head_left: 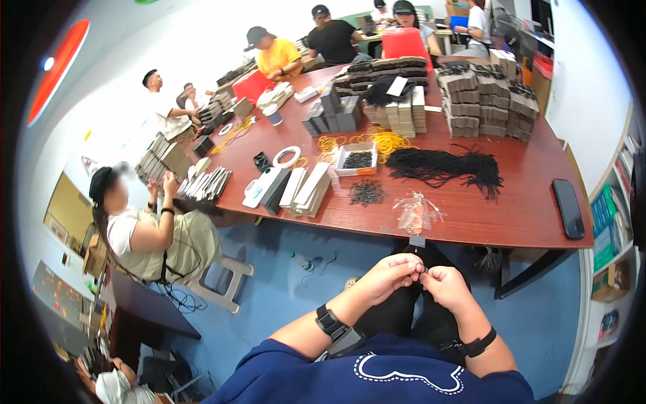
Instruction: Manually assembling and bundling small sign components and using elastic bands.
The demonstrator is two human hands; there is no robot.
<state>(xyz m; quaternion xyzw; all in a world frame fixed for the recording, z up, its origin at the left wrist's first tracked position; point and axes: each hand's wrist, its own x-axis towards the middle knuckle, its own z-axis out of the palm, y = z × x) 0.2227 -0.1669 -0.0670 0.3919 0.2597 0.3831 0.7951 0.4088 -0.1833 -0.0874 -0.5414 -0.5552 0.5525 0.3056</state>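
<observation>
My left hand (pixel 398 271) and my right hand (pixel 444 284) meet fingertip to fingertip above my lap, just off the near table edge. Both are closed in a pinch on something small and dark, mostly hidden by the fingers. Just beyond them a small grey tag (pixel 417 241) shows at the table edge; whether it is joined to what I pinch I cannot tell. Crumpled clear plastic (pixel 418 214) lies on the table past it. To its left are a scatter of small black pieces (pixel 367 192) and a white box (pixel 356 160) holding more of them. A bundle of black cords (pixel 444 168) lies behind.
Stacks of grey card pieces (pixel 484 101), yellow rubber bands (pixel 387 143) and white boxes (pixel 313 190) cover parts of the red-brown table (pixel 498 219). A phone (pixel 568 209) lies at the right edge. One person (pixel 145 229) sits at left; several others work around the far side.
</observation>
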